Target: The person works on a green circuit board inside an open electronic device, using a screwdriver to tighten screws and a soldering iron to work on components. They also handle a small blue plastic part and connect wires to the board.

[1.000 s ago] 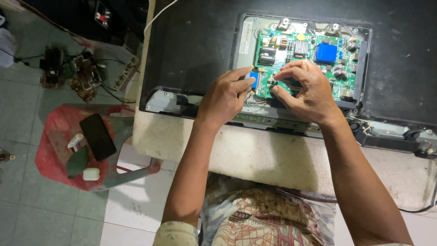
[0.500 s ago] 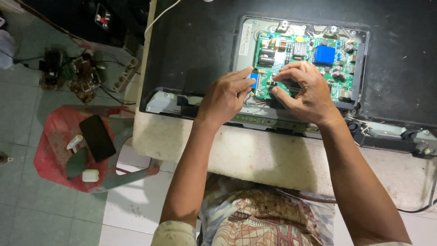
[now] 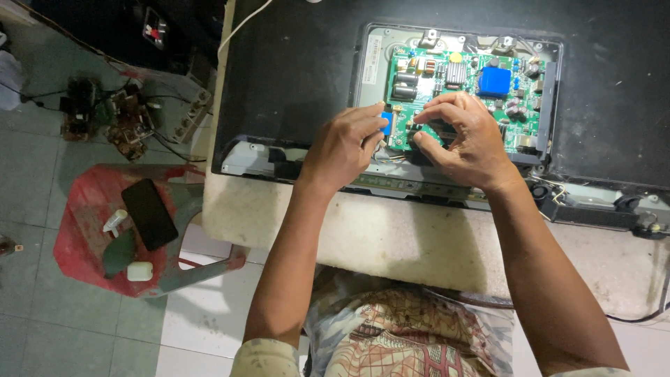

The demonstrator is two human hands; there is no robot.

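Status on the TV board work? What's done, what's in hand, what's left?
Done: back cover is off, green circuit board lies exposed in the black TV back. In hand: left hand and right hand both work at the board's lower edge, near a blue connector. Left: board sits uncovered; speaker wiring lies loose.

A pale, worn worktop (image 3: 391,237) carries a large black flat-screen panel (image 3: 300,77) lying face down, its lower edge near the worktop's front. Beside it, a low red stool (image 3: 84,230) stands on the grey tiled floor (image 3: 42,328), bearing a dark phone (image 3: 149,213), a small white case (image 3: 139,271), a little white bottle (image 3: 115,221) and a dark green object (image 3: 118,253). Farther back, loose circuit boards (image 3: 105,115), wires and a power strip (image 3: 188,119) lie directly on the floor.
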